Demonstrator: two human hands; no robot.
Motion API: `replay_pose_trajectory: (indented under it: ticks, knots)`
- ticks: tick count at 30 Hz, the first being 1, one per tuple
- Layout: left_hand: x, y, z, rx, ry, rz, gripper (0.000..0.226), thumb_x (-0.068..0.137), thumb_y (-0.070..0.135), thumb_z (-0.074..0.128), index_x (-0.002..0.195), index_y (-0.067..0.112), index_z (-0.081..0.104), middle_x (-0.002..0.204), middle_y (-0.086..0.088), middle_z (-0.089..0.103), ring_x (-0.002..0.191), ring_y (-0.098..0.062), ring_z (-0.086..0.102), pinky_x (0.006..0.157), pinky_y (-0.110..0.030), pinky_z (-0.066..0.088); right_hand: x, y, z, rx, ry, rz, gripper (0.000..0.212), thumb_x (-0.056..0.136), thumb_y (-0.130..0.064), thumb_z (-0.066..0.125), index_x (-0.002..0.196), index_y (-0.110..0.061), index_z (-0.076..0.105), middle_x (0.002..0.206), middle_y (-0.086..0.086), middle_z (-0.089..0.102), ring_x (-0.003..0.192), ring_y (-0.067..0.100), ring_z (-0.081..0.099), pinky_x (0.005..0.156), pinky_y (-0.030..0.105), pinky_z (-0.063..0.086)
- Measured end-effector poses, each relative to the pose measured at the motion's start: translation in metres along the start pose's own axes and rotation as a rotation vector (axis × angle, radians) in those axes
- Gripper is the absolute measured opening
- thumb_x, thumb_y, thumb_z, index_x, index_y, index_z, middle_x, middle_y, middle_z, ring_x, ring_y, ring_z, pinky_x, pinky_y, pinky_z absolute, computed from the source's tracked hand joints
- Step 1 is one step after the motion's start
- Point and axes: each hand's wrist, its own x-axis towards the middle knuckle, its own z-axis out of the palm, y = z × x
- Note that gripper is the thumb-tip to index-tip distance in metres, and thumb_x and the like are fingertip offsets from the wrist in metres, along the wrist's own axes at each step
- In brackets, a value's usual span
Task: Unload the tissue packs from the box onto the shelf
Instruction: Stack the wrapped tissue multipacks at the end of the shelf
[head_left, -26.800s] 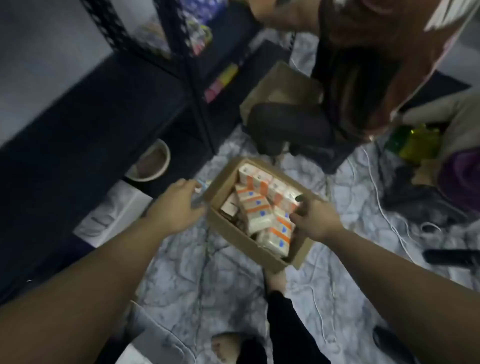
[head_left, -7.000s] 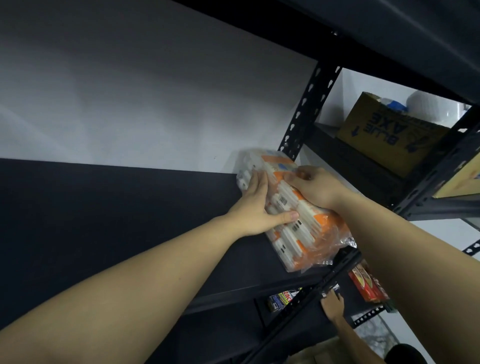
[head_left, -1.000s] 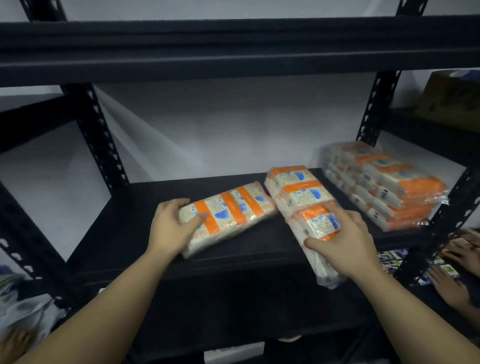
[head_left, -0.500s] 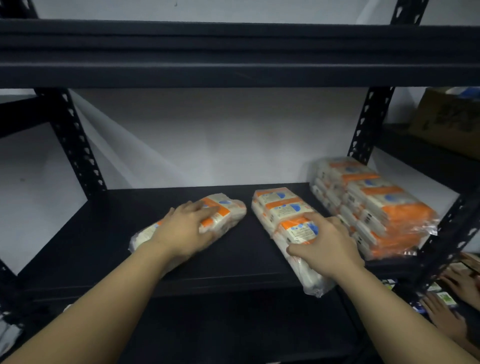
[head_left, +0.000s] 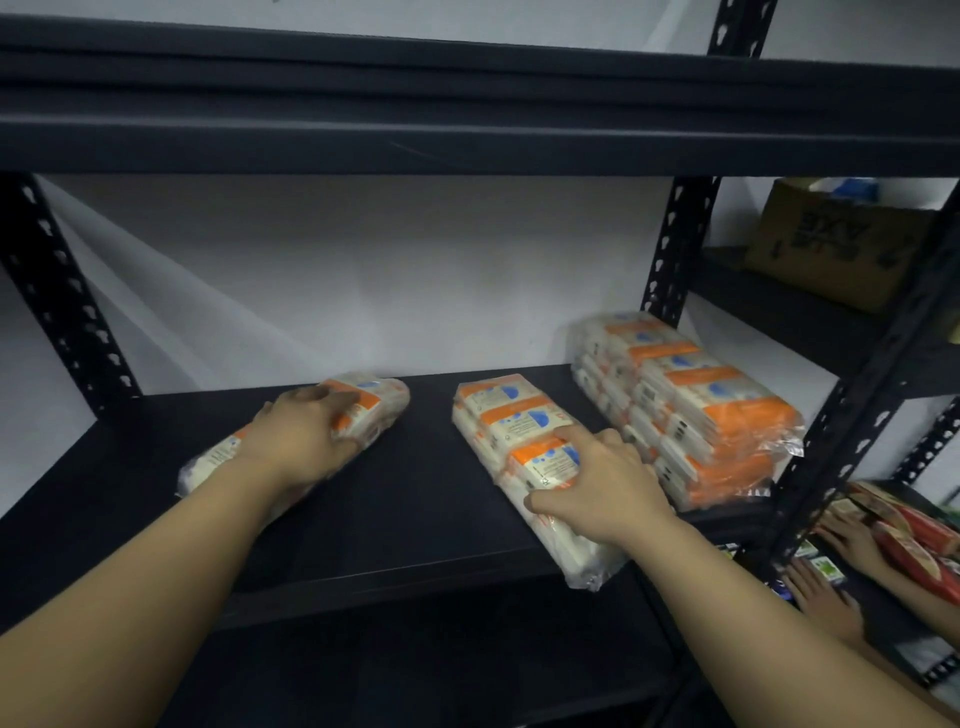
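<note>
The left hand (head_left: 304, 441) lay across a tissue pack (head_left: 363, 410) on the black shelf (head_left: 426, 519), fingers curled over its far end, grasping it. The right hand (head_left: 602, 493) grasped a second pack (head_left: 511, 426), thumb against its near side, the pack's near end overhanging the shelf edge. Just beyond the right hand stood a stacked bundle (head_left: 696, 400). The two held packs lay apart.

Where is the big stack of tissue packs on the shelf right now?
The big stack of tissue packs sits at the right end of the black shelf, against the rear right upright, just right of the pack under the right hand.
</note>
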Motion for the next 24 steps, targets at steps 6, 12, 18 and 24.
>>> replay_pose_trajectory:
  ticks: [6, 12, 18, 24]
  knots:
    - [-0.002, -0.004, 0.005, -0.03, 0.06, 0.029, 0.084, 0.071, 0.077, 0.04, 0.149, 0.045, 0.047, 0.157, 0.003, 0.047, 0.14, -0.032, 0.048, 0.114, -0.055, 0.04, 0.002, -0.001, 0.0, 0.003, -0.011, 0.009, 0.094, 0.063, -0.074, 0.071, 0.147, -0.044, 0.039, 0.126, -0.001, 0.045, 0.124, 0.026, 0.048, 0.104, 0.048, 0.045]
    - [-0.019, 0.041, 0.016, -0.211, 0.201, 0.222, 0.071, 0.086, 0.053, 0.072, 0.147, 0.021, 0.055, 0.151, -0.008, 0.055, 0.139, -0.029, 0.049, 0.118, -0.04, 0.038, 0.006, -0.001, -0.003, 0.023, -0.023, 0.018, 0.11, 0.057, -0.098, 0.057, 0.149, -0.042, 0.034, 0.133, 0.0, 0.048, 0.124, 0.027, 0.053, 0.103, 0.051, 0.049]
    - [-0.037, 0.107, 0.037, -0.281, -0.124, 0.275, 0.107, 0.088, 0.073, 0.061, 0.166, 0.019, 0.012, 0.172, -0.007, 0.02, 0.159, -0.024, 0.015, 0.13, -0.044, 0.008, 0.026, 0.003, -0.017, 0.164, 0.035, 0.035, 0.098, 0.08, -0.074, 0.069, 0.158, -0.026, 0.033, 0.137, -0.001, 0.063, 0.087, 0.007, 0.061, 0.076, 0.031, 0.052]
    - [-0.04, 0.13, 0.065, -0.367, -0.218, 0.262, 0.109, 0.085, 0.079, 0.058, 0.165, 0.018, 0.015, 0.17, -0.012, 0.025, 0.159, -0.024, 0.018, 0.13, -0.046, -0.001, 0.058, -0.013, -0.023, 0.205, -0.103, 0.031, 0.06, 0.088, -0.056, 0.073, 0.135, -0.021, 0.061, 0.103, -0.009, 0.071, 0.083, 0.007, 0.07, 0.065, 0.023, 0.052]
